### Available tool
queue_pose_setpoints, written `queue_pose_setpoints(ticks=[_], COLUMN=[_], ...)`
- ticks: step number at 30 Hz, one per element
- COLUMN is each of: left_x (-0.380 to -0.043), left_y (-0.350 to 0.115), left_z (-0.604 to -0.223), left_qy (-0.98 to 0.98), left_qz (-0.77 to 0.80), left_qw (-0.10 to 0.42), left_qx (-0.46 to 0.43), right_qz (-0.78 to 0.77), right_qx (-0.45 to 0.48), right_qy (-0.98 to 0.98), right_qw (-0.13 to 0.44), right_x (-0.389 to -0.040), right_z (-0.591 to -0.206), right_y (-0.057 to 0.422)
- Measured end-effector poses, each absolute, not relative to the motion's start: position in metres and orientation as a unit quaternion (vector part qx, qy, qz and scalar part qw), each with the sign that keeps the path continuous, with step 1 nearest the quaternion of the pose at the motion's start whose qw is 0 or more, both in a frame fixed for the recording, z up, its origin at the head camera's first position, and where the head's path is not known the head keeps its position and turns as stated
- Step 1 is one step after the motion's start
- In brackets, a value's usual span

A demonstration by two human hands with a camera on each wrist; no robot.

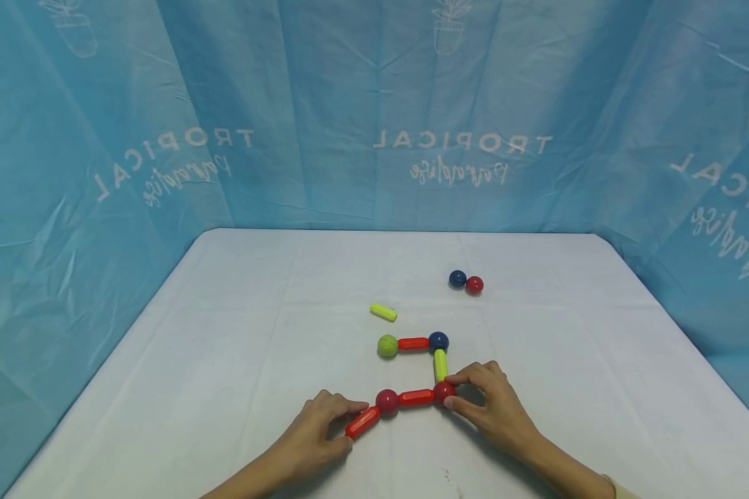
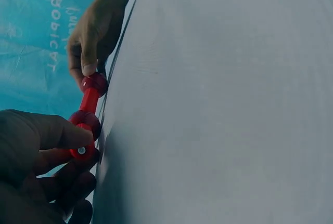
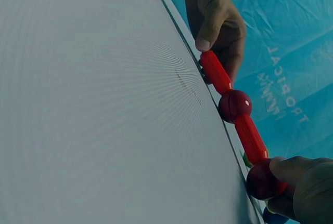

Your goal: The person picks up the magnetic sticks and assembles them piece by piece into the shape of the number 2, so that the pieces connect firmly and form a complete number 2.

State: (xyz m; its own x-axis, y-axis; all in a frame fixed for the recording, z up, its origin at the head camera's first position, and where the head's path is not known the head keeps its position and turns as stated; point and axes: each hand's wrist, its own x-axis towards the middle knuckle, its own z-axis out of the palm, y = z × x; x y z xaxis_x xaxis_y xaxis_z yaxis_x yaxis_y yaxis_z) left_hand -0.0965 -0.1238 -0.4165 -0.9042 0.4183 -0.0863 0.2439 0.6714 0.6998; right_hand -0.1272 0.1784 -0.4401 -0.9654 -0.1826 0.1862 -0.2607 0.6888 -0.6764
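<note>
My left hand (image 1: pixel 317 435) pinches a red rod (image 1: pixel 363 422) between thumb and fingers, one end of it joined to a red ball (image 1: pixel 388 403). From that ball a second red rod (image 1: pixel 416 398) runs to another red ball (image 1: pixel 443 394), which my right hand (image 1: pixel 496 402) grips between thumb and forefinger. A yellow-green rod (image 1: pixel 440 365) leads from the gripped ball to a dark blue ball (image 1: pixel 439 342). A further red rod (image 1: pixel 413 344) links the blue ball with a green ball (image 1: pixel 388 346). In the left wrist view, the rod's free end (image 2: pixel 81 150) shows a silvery tip.
A loose yellow-green rod (image 1: pixel 383 312) lies just behind the joined pieces. Farther back, a dark blue ball (image 1: pixel 458 278) and a red ball (image 1: pixel 474 285) sit side by side. White cloth covers the table (image 1: pixel 274 298), and a blue curtain (image 1: pixel 349 90) hangs around its back and sides.
</note>
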Motion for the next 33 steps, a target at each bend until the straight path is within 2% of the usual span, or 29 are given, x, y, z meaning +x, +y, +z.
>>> queue_pose_setpoints(ticks=[8,26,33], left_x=[-0.100,-0.098,-0.096], left_y=[-0.124,-0.091,-0.088], left_z=[-0.419,-0.428,-0.429], left_qy=[0.902,0.930,0.938], left_qz=[0.363,0.325,0.306], left_qw=[0.119,0.029,0.020], left_qx=[0.202,0.171,0.162], right_qz=[0.375,0.377,0.376], right_qx=[0.123,0.121,0.123], right_qy=[-0.917,-0.917,-0.917], right_qw=[0.057,0.056,0.058], right_x=[-0.127,-0.128,-0.127], right_z=[-0.441,-0.441,-0.441], right_y=[0.179,0.179,0.179])
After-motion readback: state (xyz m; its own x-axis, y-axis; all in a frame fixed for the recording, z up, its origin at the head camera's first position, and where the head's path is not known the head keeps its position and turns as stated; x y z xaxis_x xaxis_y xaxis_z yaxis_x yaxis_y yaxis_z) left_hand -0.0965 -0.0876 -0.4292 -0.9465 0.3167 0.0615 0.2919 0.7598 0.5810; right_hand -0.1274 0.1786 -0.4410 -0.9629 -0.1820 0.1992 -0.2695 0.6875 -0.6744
